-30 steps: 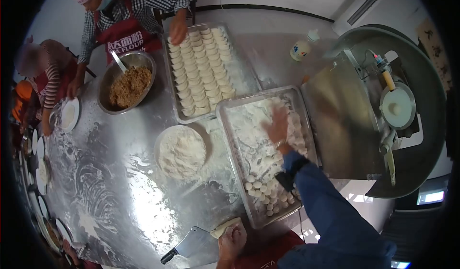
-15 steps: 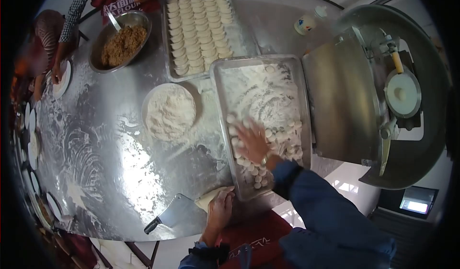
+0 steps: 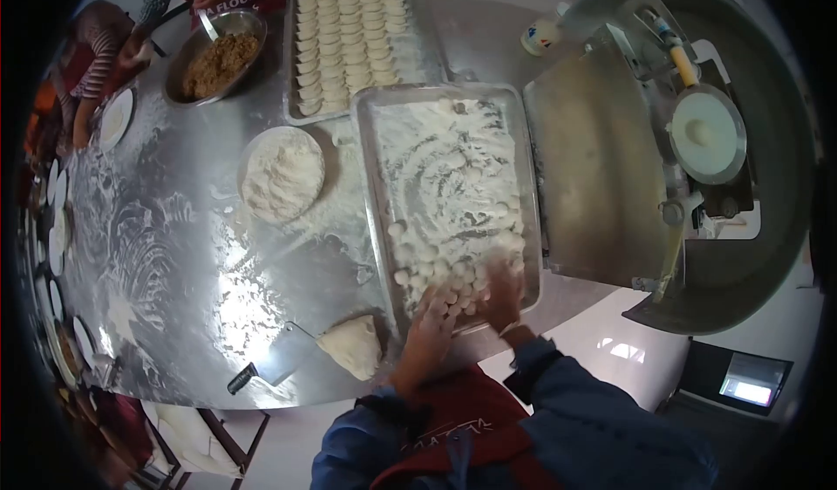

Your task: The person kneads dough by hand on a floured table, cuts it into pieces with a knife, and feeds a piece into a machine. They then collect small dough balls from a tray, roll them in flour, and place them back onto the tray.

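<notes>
Many small round dough pieces (image 3: 458, 282) lie bunched at the near end of a floured metal tray (image 3: 377, 220). My left hand (image 3: 427, 333) reaches over the tray's near left edge, fingers stretched out and touching the closest pieces. Over the near right part of the tray is my right hand (image 3: 504, 296), smeared by motion, so its fingers cannot be made out. Left of the tray, a lump of dough (image 3: 353, 347) rests on the steel table. Beside the lump lies a wide-bladed cleaver (image 3: 283, 359) with a black handle.
A bowl of flour (image 3: 283, 176) stands left of the tray. Behind are a tray of folded dumplings (image 3: 349, 45) and a steel bowl of brown filling (image 3: 218, 63). A metal machine (image 3: 602, 159) stands to the right. Other people stand at the far left edge.
My left hand has left the dough lump for the tray's near edge. My right hand has drawn back toward me. The dough pieces are gathered closer together, and the view has shifted.
</notes>
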`<state>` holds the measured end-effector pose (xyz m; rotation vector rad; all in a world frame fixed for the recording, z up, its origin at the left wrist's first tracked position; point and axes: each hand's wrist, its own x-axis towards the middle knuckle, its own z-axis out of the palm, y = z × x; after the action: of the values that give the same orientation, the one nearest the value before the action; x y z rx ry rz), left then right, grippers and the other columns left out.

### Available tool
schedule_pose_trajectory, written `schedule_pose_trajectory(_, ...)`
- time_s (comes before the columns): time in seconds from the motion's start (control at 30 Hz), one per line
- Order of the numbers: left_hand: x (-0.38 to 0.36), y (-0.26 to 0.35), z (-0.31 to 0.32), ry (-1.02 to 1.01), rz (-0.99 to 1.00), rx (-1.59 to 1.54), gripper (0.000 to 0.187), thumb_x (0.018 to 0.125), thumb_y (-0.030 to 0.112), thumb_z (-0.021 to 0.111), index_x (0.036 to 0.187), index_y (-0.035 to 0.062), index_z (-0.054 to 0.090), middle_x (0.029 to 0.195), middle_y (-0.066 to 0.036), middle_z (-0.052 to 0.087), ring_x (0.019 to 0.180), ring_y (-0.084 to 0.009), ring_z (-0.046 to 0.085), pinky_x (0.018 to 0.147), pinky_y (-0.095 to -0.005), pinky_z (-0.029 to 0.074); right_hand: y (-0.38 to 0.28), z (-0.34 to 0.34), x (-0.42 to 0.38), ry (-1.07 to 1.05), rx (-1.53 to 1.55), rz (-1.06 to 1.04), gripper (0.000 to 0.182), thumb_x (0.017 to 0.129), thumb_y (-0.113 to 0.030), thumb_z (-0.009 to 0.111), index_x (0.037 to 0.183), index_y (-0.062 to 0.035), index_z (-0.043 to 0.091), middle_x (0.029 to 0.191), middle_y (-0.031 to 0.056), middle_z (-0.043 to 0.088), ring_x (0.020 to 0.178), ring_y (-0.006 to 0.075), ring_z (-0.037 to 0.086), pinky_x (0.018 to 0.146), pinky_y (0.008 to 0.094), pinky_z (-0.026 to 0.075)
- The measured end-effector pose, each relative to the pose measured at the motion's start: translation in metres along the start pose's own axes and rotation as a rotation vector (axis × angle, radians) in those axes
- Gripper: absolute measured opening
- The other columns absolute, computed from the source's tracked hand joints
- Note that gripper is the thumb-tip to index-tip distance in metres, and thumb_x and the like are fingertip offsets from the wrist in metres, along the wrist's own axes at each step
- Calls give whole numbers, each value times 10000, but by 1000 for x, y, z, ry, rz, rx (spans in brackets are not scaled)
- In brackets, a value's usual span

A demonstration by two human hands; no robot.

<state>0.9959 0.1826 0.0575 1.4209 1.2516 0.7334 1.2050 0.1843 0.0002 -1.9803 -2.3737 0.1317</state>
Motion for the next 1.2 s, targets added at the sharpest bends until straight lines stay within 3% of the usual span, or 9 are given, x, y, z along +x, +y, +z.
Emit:
schedule_pose_trajectory(0.23,52,-12,8,348,-116,467,439,850,199,525,1254,35,469,1298,-269,413,1183,-408,417,1003,-427,342,1,-13,25,-3,447,523,720,728,-178,668,1373,-134,351,1348,182,401,1232,351,359,1037,422,289)
schedule_pose_trajectory(0.4,36,-9,22,79,0,141,414,808,159,537,1196,16,522,1299,-236,431,1183,-403,418,1005,-427,338,8,-21,17,-89,625,141,536,717,-180,670,1220,-76,515,1209,159,533,1182,369,410,999,425,343)
schedule_pose_trajectory(0.5,-8,15,2,270,-175,138,425,822,167,534,1221,23,504,1305,-238,426,1165,-407,436,976,-427,367,57,-20,-11,89,777,304,529,718,-172,657,1213,-59,510,1202,186,525,1129,375,462,982,407,366)
schedule_pose_trajectory(0.7,-20,-33,35,390,-400,119,474,834,166,522,1281,29,446,1180,-255,493,999,-389,535,882,-406,430,43,-23,-15,-257,495,564,520,718,-72,628,1222,-42,501,1117,197,545,1035,315,530,907,383,424)
schedule_pose_trajectory(0.9,40,-22,30,154,-598,-847,514,900,398,438,1344,148,367,1222,-97,490,1022,-233,528,793,-509,477,38,33,5,-100,1406,483,585,734,132,477,1289,-54,446,1175,66,497,1034,190,514,910,297,427)
schedule_pose_trajectory(1.03,81,-31,26,-41,-678,-1062,630,859,382,543,1360,69,325,1298,-140,439,1224,-306,419,951,-507,399,61,65,30,-126,1306,194,613,735,21,551,1318,-97,403,1395,64,298,1189,214,411,950,351,423)
schedule_pose_trajectory(1.1,98,-117,59,-135,381,230,806,745,319,685,1369,-8,293,1373,-207,361,1290,-363,330,1065,-451,277,25,0,70,-257,1762,1126,533,779,-123,567,1291,-94,424,1440,53,183,1238,211,346,983,417,393)
schedule_pose_trajectory(1.13,100,-135,80,-94,466,346,928,639,266,761,1369,-48,281,1406,-253,298,1321,-392,261,1106,-442,176,37,40,74,-200,1781,1011,430,829,-248,510,1235,-109,474,1318,70,357,1144,222,443,928,430,426)
schedule_pose_trajectory(1.2,108,-112,88,-168,176,250,631,803,169,552,1379,77,310,1341,-252,374,1199,-426,402,919,-479,390,37,67,77,-101,1770,846,383,883,-375,450,1164,-130,537,1120,79,572,1001,234,566,851,431,468)
